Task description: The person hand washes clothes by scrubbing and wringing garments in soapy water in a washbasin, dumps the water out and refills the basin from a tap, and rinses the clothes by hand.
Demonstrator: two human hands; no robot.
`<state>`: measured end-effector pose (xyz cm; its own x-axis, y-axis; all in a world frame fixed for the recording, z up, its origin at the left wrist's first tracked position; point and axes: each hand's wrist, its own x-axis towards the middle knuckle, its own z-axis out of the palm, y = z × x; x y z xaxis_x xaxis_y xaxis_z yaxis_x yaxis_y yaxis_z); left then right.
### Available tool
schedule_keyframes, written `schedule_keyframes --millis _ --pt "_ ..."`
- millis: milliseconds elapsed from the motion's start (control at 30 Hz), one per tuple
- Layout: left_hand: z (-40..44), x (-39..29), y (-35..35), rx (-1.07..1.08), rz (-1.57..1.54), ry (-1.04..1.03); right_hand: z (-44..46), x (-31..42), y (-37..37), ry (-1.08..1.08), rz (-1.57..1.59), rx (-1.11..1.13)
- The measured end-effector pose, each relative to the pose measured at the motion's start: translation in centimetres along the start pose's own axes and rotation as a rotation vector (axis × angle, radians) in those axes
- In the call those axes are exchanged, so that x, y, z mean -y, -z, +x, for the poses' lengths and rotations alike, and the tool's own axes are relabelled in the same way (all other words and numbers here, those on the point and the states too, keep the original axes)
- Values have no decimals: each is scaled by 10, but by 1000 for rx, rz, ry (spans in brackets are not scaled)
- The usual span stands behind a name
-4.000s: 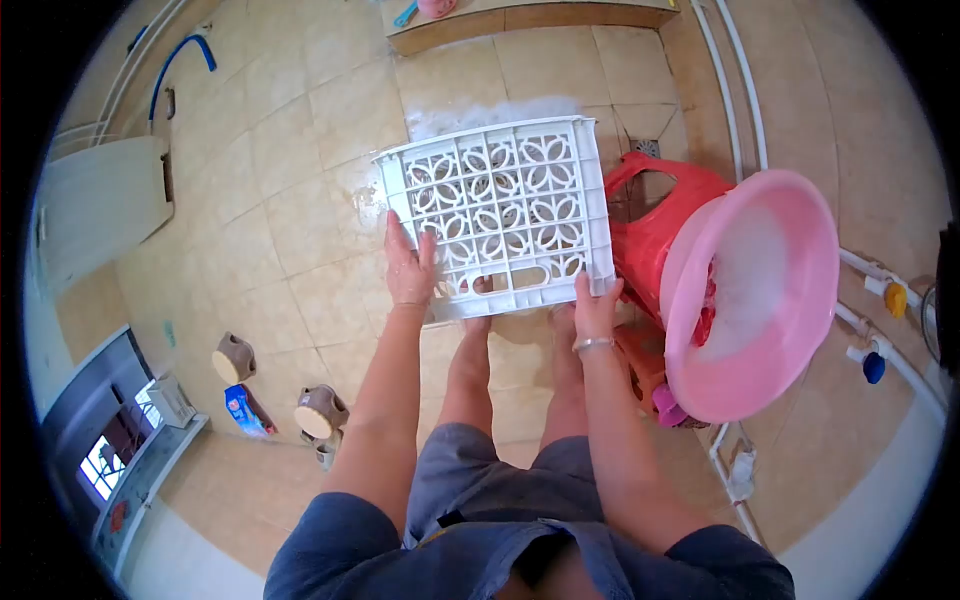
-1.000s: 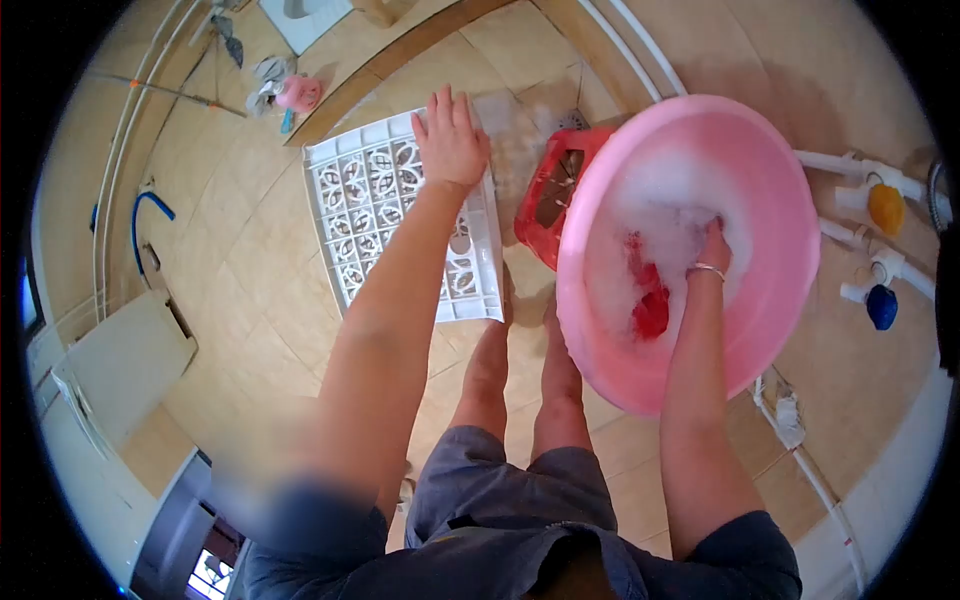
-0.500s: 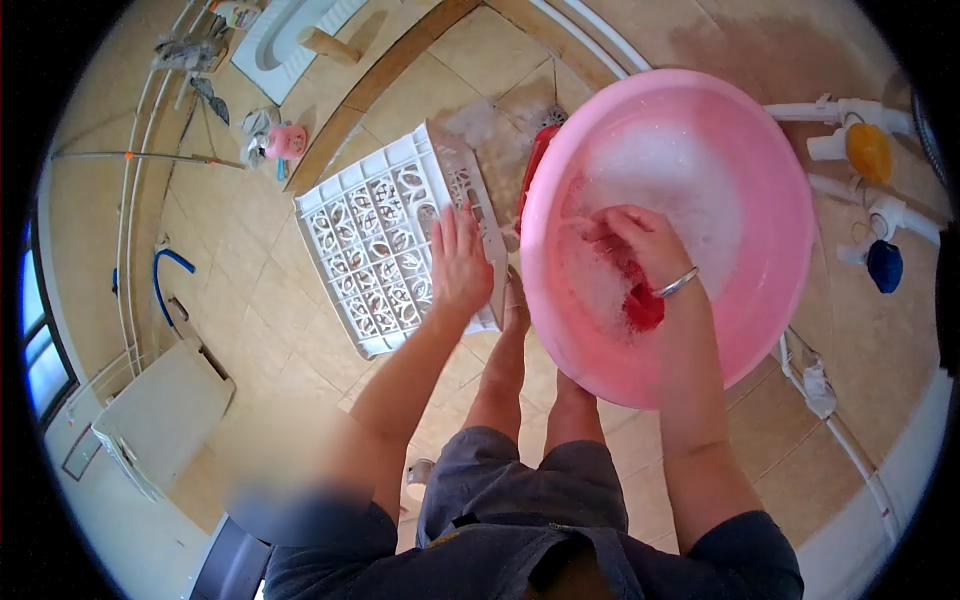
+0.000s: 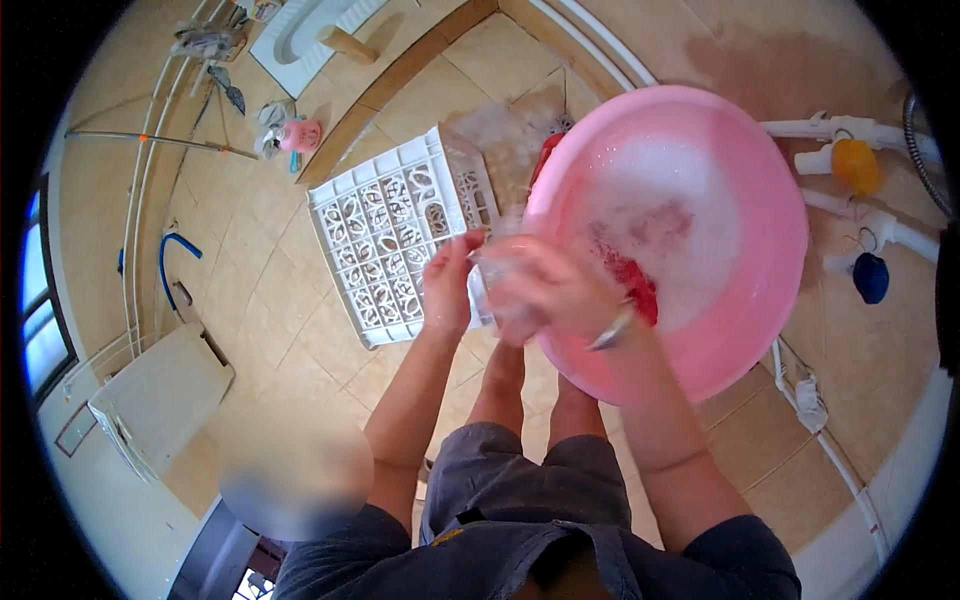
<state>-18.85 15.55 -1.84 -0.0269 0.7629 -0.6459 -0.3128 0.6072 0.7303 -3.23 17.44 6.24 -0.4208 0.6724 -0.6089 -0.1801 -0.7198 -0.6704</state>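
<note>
A large pink basin (image 4: pixel 770 300) holds sudsy water with white foam (image 4: pixel 690 190). Red cloth (image 4: pixel 632 283) lies partly under the suds, near the basin's left side. My right hand (image 4: pixel 545 290), with a silver bangle on its wrist, is over the basin's left rim and smeared by motion, so its fingers cannot be read. Facing it is my left hand (image 4: pixel 447 290), raised in front of the white plastic crate (image 4: pixel 345 260), its fingers loosely bent and apart. No held object can be made out between the two hands.
Behind the basin's left edge shows another red item (image 4: pixel 546 155). A pink bottle (image 4: pixel 300 135) stands by the raised ledge, near a squat toilet (image 4: pixel 300 40). White pipes (image 4: pixel 850 130) with yellow (image 4: pixel 856 167) and blue (image 4: pixel 870 278) hanging items run along the right.
My right hand has left the suds and moved left, over the basin rim towards my left hand. My left hand has turned and bent its fingers. The view has shifted slightly.
</note>
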Motion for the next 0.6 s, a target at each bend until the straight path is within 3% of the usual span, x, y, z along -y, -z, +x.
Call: schedule_keyframes --millis 33,67,100,133,200,267,333,400,467,500,567,600 --pt "5 -7 4 39 -294 135 10 -18 -18 178 21 16" --pt "1 -24 -10 132 -521 53 17 -25 -24 179 10 21" --pt "4 -30 -10 172 -700 40 24 -31 -29 384 -309 -77" --pt "3 -36 -11 130 -675 24 28 -34 -33 589 -625 -175" --pt "-4 -43 -13 80 -655 12 5 -2 -17 88 -24 -27" --pt "-12 -40 -17 211 -673 39 -6 -9 27 118 2 -338" --pt "-27 -40 -33 285 -637 73 -12 -39 93 289 -465 -695" --pt "-41 -32 -50 350 -604 97 -25 -66 133 40 -1150 -884" --pt "-50 -23 -69 484 -448 239 -30 -96 161 -40 -1155 -806" --pt "-54 -22 -79 483 -449 236 -31 -114 173 -125 -1147 -727" --pt "-63 -21 -100 596 -36 165 -34 -141 190 -293 -1120 -565" --pt "-64 -16 -108 594 -34 166 -37 -144 193 -376 -1101 -485"
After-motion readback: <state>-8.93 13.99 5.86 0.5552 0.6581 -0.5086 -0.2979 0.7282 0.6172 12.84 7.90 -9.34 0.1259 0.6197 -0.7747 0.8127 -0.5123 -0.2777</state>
